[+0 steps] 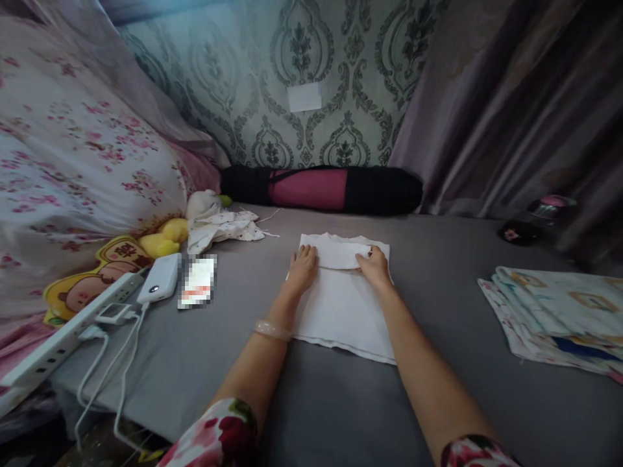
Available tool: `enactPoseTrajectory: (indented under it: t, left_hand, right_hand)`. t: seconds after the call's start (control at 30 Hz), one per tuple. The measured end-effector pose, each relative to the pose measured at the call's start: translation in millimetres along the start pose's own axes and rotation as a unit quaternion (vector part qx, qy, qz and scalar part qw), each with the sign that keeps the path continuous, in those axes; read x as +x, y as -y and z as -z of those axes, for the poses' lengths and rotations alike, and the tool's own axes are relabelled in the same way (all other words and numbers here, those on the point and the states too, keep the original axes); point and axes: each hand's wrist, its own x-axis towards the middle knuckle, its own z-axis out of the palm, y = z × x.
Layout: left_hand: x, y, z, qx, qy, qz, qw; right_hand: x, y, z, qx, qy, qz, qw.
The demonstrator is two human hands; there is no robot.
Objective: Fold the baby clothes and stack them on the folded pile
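A white cloth garment (343, 308), perhaps a small shirt, lies flat on the grey sheet in front of me. Across its upper part runs a folded-over white strip (337, 256). My left hand (304, 266) rests with its fingers stretched out on the left end of that strip. At the strip's right end, my right hand (374, 264) is closed, thumb and fingers pinching the cloth. The garment's lower hem spreads out towards me between my forearms.
Folded patterned cloths (555, 311) lie at right, near a dark object with a pink top (555, 204). A black and pink roll bag (311, 188) lines the wall. Leftward are a power strip (73, 331), a white power bank (163, 279), a blurred card (197, 282) and crumpled cloth (219, 230).
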Motion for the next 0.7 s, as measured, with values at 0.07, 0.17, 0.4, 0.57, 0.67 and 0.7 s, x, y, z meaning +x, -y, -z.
enactPoseTrajectory:
  t: [0.07, 0.17, 0.4, 0.57, 0.67, 0.7]
  left_hand:
    - [0, -2, -1.8, 0.018, 0.003, 0.001, 1.000]
    - [0, -4, -4.1, 0.041, -0.002, -0.003, 0.999]
    - [-3, -3, -8.4, 0.064, -0.024, -0.011, 0.998]
    - [0, -2, -5.6, 0.040, 0.010, 0.000, 0.999]
    - [0, 7, 1.5, -0.021, 0.034, 0.006, 0.999]
    - [-2, 11, 4.4, -0.048, 0.031, 0.016, 0.998]
  right_hand:
    - [-4, 0, 2, -0.092, -0.017, 0.038, 0.995]
    - [-13, 1, 1, -0.188, -0.036, 0.108, 0.976]
    - [-18, -11, -6, -0.320, 0.048, 0.221, 0.920]
    - [-8, -9, -4, -0.299, 0.108, 0.177, 0.931]
    - [-7, -10, 7, -0.245, 0.126, 0.167, 0.947]
    - [-9, -12, 13, -0.218, 0.115, 0.167, 0.955]
